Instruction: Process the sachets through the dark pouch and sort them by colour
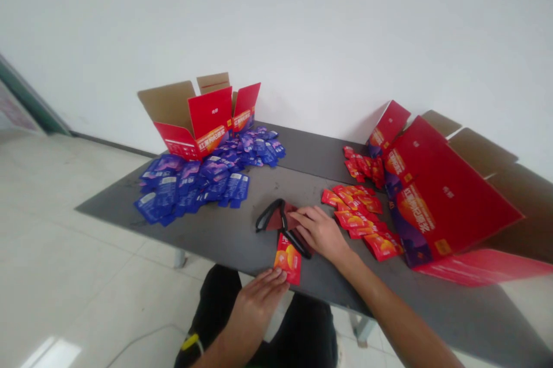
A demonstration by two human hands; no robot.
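Left hand point(257, 299) flat and open, fingers extended, touching a red sachet point(288, 258) at the counter point(207, 241) edge, lower centre. Right hand point(322, 234), open, rests against a black-edged dark red item point(280, 221).

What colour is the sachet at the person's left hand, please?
The sachet is red and orange; head view.

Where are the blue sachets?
In the head view, the blue sachets lie heaped on the left of the grey table, just in front of an open red carton.
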